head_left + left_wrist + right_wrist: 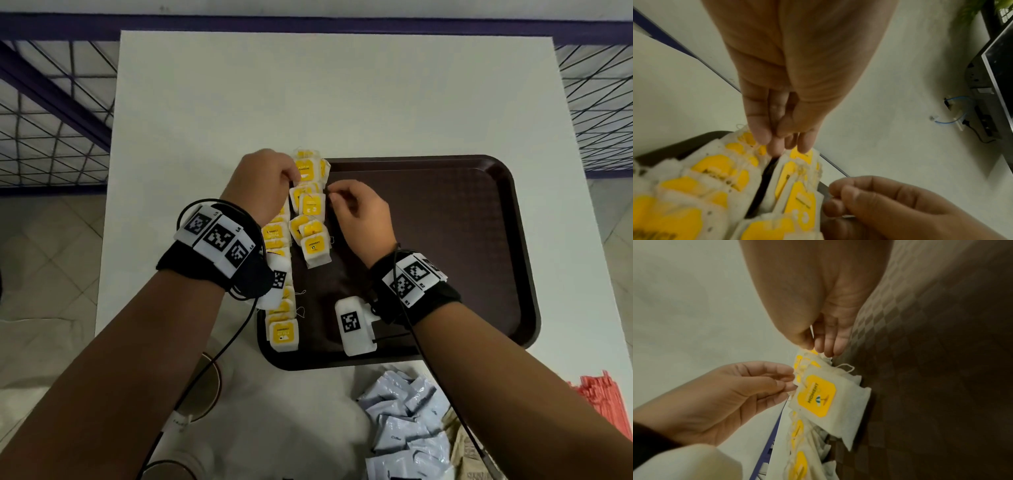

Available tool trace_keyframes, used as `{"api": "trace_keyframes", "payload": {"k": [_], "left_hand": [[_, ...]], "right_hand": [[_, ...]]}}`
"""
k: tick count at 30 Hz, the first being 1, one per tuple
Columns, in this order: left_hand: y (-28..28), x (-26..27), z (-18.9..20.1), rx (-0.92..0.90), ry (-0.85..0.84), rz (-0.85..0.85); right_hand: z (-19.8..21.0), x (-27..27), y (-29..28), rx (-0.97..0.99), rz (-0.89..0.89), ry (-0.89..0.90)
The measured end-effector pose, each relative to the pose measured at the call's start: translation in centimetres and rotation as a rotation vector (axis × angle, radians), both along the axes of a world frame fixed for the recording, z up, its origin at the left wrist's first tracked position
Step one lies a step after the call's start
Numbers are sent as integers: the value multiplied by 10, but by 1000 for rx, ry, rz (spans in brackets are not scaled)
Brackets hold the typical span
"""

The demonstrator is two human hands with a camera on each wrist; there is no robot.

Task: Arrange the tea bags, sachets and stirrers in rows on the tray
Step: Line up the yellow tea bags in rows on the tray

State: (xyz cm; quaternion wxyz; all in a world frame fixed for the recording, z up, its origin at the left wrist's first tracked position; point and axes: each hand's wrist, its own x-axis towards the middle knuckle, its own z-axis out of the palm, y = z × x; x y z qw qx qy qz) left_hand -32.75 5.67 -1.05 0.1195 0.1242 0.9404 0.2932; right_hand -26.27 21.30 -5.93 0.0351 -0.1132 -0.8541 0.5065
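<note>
Over tray [445, 240], my left hand [263, 185] and right hand [359, 212] both pinching tea bags [310, 205], right-wrist view alone reads "MOMENT", head view alone shows sachets [407, 421].

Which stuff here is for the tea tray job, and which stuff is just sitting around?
For the job:
- dark brown plastic tray
- yellow-labelled white paper tea bags
- pale blue foil sachets
- red stirrers

Just lying about:
- white table
- brown paper cup
- black monitor
</note>
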Motion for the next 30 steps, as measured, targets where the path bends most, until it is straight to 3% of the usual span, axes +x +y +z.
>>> {"api": "trace_keyframes", "payload": {"k": [8, 20, 27, 30], "left_hand": [[7, -12, -9, 112, -69, 92], [5, -16, -8, 104, -57, 59], [-2, -19, -3, 129, -132, 48], [-3, -24, -6, 130, -49, 99]], "right_hand": [[-1, -11, -7, -53, 62, -59], [4, -20, -13, 21, 109, -128], [1, -18, -5, 44, 172, -181], [1, -18, -3, 32, 107, -158]]}}
